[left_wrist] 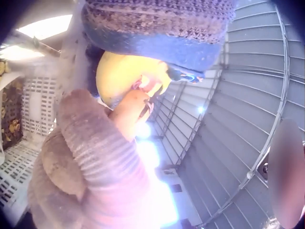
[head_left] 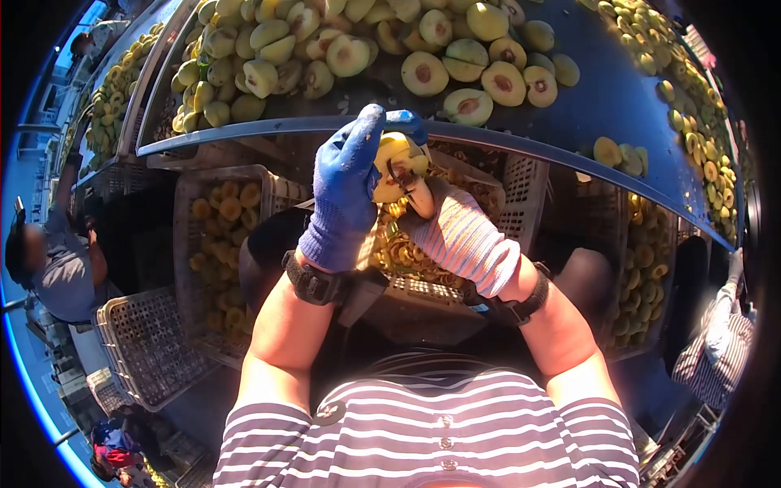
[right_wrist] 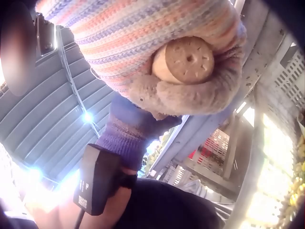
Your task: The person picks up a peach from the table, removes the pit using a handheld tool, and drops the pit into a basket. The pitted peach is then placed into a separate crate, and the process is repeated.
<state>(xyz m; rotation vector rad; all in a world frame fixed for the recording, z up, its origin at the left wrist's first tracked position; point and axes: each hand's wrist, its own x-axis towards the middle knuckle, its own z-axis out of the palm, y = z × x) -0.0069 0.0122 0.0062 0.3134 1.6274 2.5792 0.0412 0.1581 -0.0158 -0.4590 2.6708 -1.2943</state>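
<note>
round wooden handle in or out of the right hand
In: the striped knit-gloved right hand curls around the wooden handle, its end exposed.

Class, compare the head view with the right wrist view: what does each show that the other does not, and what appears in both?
Only the head view shows the yellow fruit held in the left hand, the black strap on the right wrist, and a person in a grey shirt.

Only the right wrist view shows the round end of the wooden handle held in the right hand, and the ribbed roof.

Both show the striped right glove, the bluish left glove and the black device on the left wrist.
</note>
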